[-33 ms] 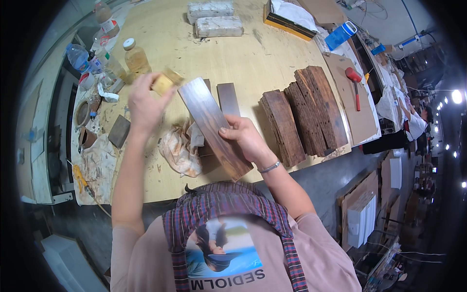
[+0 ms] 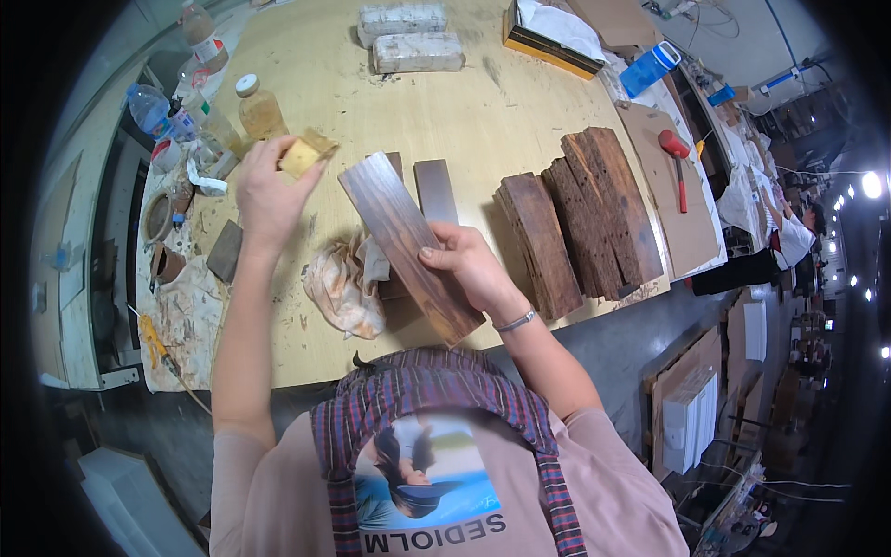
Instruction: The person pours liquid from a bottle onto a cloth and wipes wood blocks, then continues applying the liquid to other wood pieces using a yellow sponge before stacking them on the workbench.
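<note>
Gripping: your right hand [image 2: 469,269] closed on a dark stained plank [image 2: 404,241]; left hand [image 2: 269,190] pinched a yellow sponge [image 2: 302,158]; plywood workbench [image 2: 464,102], cluttered workshop

The right hand [image 2: 469,265] is covering part of the dark wooden board [image 2: 408,243], and its palm side is staying out of sight. The board is hiding most of the short plank [image 2: 397,165] behind it and part of the stained rag [image 2: 345,283]. The left hand [image 2: 269,190] is wrapping around the yellow sponge [image 2: 304,154], so only one end is showing. The bottle [image 2: 200,23] is being cut off by the top edge. Perhaps a person is standing at the far right [image 2: 789,237], too small to tell.
</note>
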Demonstrator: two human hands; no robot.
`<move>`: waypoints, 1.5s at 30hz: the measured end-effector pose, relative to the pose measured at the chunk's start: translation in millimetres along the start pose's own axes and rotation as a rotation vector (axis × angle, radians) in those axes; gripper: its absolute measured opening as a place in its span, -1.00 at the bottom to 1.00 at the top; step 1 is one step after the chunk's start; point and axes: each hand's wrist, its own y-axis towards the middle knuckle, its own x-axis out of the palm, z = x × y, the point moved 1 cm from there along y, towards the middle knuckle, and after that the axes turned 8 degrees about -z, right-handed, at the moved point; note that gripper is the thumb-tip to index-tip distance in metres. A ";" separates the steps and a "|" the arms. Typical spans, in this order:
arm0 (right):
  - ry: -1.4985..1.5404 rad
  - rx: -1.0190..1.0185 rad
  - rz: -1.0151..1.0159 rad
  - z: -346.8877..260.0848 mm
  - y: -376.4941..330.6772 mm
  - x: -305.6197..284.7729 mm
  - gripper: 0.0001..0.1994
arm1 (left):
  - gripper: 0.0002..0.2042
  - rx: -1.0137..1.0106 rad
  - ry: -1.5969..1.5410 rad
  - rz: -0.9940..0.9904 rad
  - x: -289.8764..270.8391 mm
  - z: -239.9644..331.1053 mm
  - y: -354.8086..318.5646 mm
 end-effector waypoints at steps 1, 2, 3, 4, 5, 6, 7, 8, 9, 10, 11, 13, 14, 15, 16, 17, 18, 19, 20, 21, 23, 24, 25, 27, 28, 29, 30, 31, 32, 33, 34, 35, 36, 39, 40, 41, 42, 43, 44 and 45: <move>-0.017 -0.010 0.011 1.8 -1.7 -2.0 -0.64 | -0.60 -0.028 0.021 0.024 -1.6 -1.2 5.1; -0.034 -0.020 0.021 3.5 -3.1 -3.7 -0.63 | -0.60 0.026 -0.009 -0.001 -1.6 2.8 2.4; -0.051 -0.029 0.030 3.4 -3.4 -5.1 -0.63 | -0.61 0.080 -0.039 -0.026 -3.7 10.6 -6.2; -0.075 -0.028 0.040 4.2 -4.3 -6.5 -0.63 | -0.61 0.130 -0.072 -0.057 -5.2 19.6 -15.0; -0.100 -0.027 0.049 4.3 -4.6 -7.9 -0.63 | -0.62 0.182 0.008 -0.176 -7.2 27.4 -18.2; -0.125 -0.025 0.058 5.0 -4.8 -9.0 -0.63 | -0.62 0.117 -0.015 -0.127 -2.1 20.6 -16.7; 0.002 -0.005 0.067 6.2 -4.6 -5.4 -0.65 | -0.62 0.043 -0.026 -0.071 -1.2 9.4 -16.8; 0.124 0.011 0.089 7.5 -3.0 -4.1 -0.66 | -0.62 -0.022 -0.048 -0.014 0.5 1.5 -13.3; 0.245 0.027 0.110 8.2 -2.3 -4.2 -0.67 | -0.63 -0.065 -0.025 0.026 -3.1 -2.7 -11.3; 0.406 0.057 0.002 7.4 -1.3 -6.8 -0.66 | -0.63 -0.040 -0.080 0.018 -8.0 4.4 -9.8; 0.570 0.087 -0.095 9.4 -1.3 -12.9 -0.65 | -0.63 -0.013 -0.142 -0.001 -9.7 15.7 -11.9; 0.738 0.171 -0.017 9.2 6.9 -15.8 -0.66 | -0.63 0.036 -0.288 -0.093 -0.4 38.0 -26.9; 0.880 0.125 -0.089 15.2 10.8 -20.6 -0.65 | -0.61 0.112 -0.360 -0.161 4.9 56.8 -37.4; 0.821 0.147 0.058 4.3 7.3 -7.2 -0.64 | -0.60 0.181 -0.426 -0.223 8.5 74.9 -49.6; 0.757 0.166 0.204 -7.6 3.3 5.8 -0.63 | -0.54 0.297 -0.462 -0.299 9.3 91.2 -58.5; 0.816 0.168 0.176 -6.3 6.1 8.2 -0.61 | -0.54 0.397 -0.480 -0.335 14.5 102.5 -65.3; 0.875 0.170 0.147 -4.3 10.8 9.6 -0.59 | -0.53 0.391 -0.528 -0.401 14.1 116.9 -71.1; 0.837 0.096 -0.039 15.5 16.0 -7.3 -0.55 | -0.53 0.449 -0.523 -0.406 18.1 125.5 -73.2; 0.919 0.044 -0.201 18.6 16.9 -5.7 -0.55 | -0.53 0.497 -0.510 -0.408 21.7 127.5 -75.4; 0.888 0.108 0.009 23.7 17.9 -3.6 -0.55 | -0.55 0.489 -0.481 -0.429 21.6 125.2 -70.5; 0.822 0.182 0.032 22.8 16.5 0.8 -0.55 | -0.57 0.326 -0.436 -0.395 28.3 110.2 -57.3; 0.790 0.216 0.044 22.4 15.2 2.3 -0.55 | -0.58 0.211 -0.410 -0.389 32.4 98.6 -51.3; 0.951 0.206 -0.153 26.1 18.2 6.8 -0.57 | -0.59 0.122 -0.436 -0.363 33.9 88.8 -43.3; 0.994 0.219 -0.288 30.6 16.7 13.3 -0.61 | -0.62 0.138 -0.415 -0.263 29.1 85.2 -40.7; 0.963 0.243 -0.318 33.0 14.9 12.8 -0.62 | -0.62 0.149 -0.384 -0.276 22.4 85.8 -42.6; 0.933 0.267 -0.348 37.3 13.7 9.8 -0.62 | -0.61 0.176 -0.360 -0.285 20.5 85.0 -40.7; 0.901 0.290 -0.378 39.8 13.2 7.7 -0.62 | -0.61 0.202 -0.337 -0.295 19.2 84.4 -38.5; 0.979 0.245 -0.495 39.8 13.4 9.5 -0.62 | -0.60 0.224 -0.310 -0.303 16.7 82.8 -38.1; 0.954 0.250 -0.522 38.6 11.9 11.0 -0.62 | -0.62 0.150 -0.325 -0.242 18.6 72.8 -34.4; 0.929 0.255 -0.548 34.8 9.5 12.5 -0.61 | -0.63 0.078 -0.340 -0.181 24.3 55.1 -25.7; 0.904 0.263 -0.578 30.5 5.7 15.5 -0.61 | -0.65 0.003 -0.352 -0.117 24.4 38.6 -18.6; 0.852 0.265 -0.555 26.9 1.4 18.4 -0.61 | -0.65 -0.104 -0.448 -0.123 20.2 23.6 -12.7; 0.804 0.278 -0.528 24.4 -1.9 20.5 -0.61 | -0.65 -0.211 -0.545 -0.126 14.6 7.7 -8.1; 0.637 0.296 -0.427 21.8 -9.8 23.5 -0.61 | -0.68 -0.346 -0.608 -0.056 -2.1 -32.4 -19.5; 0.571 0.288 -0.383 19.8 -12.0 21.9 -0.60 | -0.69 -0.365 -0.574 -0.019 -11.3 -49.8 -28.5; 0.587 0.361 -0.228 20.2 -12.8 17.1 -0.58 | -0.67 -0.431 -0.524 -0.023 -16.6 -73.1 -40.6; 0.447 0.309 -0.115 21.4 -9.4 8.9 -0.58 | -0.65 -0.430 -0.365 0.040 -26.3 -104.4 -61.5; 0.358 0.205 -0.017 31.4 -9.1 -3.5 -0.63 | -0.63 -0.427 -0.213 0.096 -34.7 -137.2 -84.9; 0.281 0.127 0.134 20.5 -9.7 -0.7 -0.68 | -0.61 -0.419 -0.071 0.144 -46.7 -155.8 -100.8; 0.248 0.034 0.237 26.7 -9.4 -12.6 -0.76 | -0.55 -0.489 0.048 0.136 -64.0 -142.3 -106.2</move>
